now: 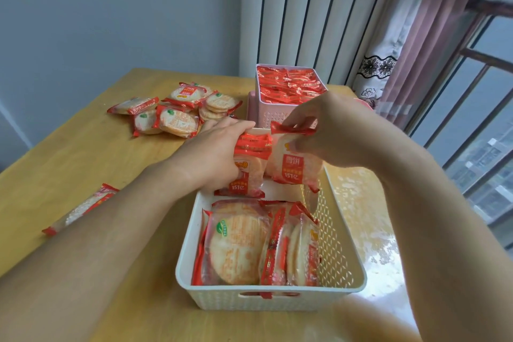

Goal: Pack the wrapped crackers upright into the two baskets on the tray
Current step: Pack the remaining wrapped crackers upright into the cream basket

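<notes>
While behind hands, cracker packs' (251,172) tops

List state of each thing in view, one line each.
left hand: grips a packet upright in the white basket
right hand: pinches the top of a second upright packet
white basket: partly filled, packets standing at the near end
pink basket: full
loose packets: piled flat on the table
single packet: flat, by the left forearm

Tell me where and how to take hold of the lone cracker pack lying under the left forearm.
The lone cracker pack lies flat on the table, partly under the left forearm. Pinch its crimped red end seal nearest the viewer, coming from above at that free end; the flat seal gives the fingers purchase without crushing the crackers.
</notes>
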Motion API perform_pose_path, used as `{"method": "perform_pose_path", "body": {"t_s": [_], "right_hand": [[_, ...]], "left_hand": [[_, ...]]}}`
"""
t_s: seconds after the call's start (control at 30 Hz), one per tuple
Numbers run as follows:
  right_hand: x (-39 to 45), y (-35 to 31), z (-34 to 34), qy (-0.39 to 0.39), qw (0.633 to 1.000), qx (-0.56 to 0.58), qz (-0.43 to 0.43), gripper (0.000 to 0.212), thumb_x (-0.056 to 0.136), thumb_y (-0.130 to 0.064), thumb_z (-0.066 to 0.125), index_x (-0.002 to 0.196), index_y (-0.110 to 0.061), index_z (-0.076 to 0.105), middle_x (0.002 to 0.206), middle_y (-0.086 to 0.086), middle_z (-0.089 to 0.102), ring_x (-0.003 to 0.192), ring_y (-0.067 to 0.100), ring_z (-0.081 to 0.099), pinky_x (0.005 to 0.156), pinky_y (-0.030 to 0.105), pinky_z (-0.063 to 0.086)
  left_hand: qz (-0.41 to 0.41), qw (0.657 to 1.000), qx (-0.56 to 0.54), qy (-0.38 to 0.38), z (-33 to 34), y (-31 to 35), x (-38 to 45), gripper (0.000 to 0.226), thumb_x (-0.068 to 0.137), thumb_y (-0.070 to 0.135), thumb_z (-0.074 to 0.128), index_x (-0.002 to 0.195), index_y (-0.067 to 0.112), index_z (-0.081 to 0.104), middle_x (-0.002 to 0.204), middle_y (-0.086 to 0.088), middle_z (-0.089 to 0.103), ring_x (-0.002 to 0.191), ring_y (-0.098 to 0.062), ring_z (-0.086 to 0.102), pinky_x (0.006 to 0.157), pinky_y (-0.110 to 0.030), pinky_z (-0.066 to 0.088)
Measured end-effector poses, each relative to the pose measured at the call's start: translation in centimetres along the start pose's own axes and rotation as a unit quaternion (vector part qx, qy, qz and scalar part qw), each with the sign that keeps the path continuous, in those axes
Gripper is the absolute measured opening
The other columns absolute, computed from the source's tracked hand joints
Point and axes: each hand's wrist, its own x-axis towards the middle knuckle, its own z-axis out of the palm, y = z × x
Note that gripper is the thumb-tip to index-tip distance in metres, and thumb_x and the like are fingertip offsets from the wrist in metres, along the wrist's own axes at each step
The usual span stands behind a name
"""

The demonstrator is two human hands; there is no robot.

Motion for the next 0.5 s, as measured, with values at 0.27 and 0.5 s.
{"method": "perform_pose_path", "body": {"t_s": [0.27, 0.5], "right_hand": [[1.4, 0.3, 3.4, 0.005, 0.996, -0.093, -0.003, 0.038, 0.073, -0.012, 0.085, 0.104, -0.033, 0.076, 0.098, -0.008, 0.068, 0.088, 0.020, 0.064, 0.070, 0.032, 0.053], [1.9, 0.4, 4.6, 0.054, 0.989, -0.139, 0.005, 0.036, 0.075, -0.009, 0.080, 0.094, -0.032, 0.061, 0.091, -0.005, 0.068, 0.086, 0.024, 0.064, 0.056, 0.029, 0.038]], "left_hand": [[0.000, 1.000, 0.002, 0.005, 0.1, -0.3, 0.0, 0.093, 0.084, 0.011, 0.071, 0.157, 0.041, 0.021, 0.158, 0.017, 0.027, 0.145, -0.013, 0.021, 0.113, -0.037, 0.033], [0.003, 1.000, 0.002, -0.008, -0.1, -0.3, 0.0, 0.095, 0.082, 0.010, 0.068, 0.158, 0.040, 0.020, 0.159, 0.016, 0.025, 0.146, -0.013, 0.020, 0.112, -0.039, 0.035]]}}
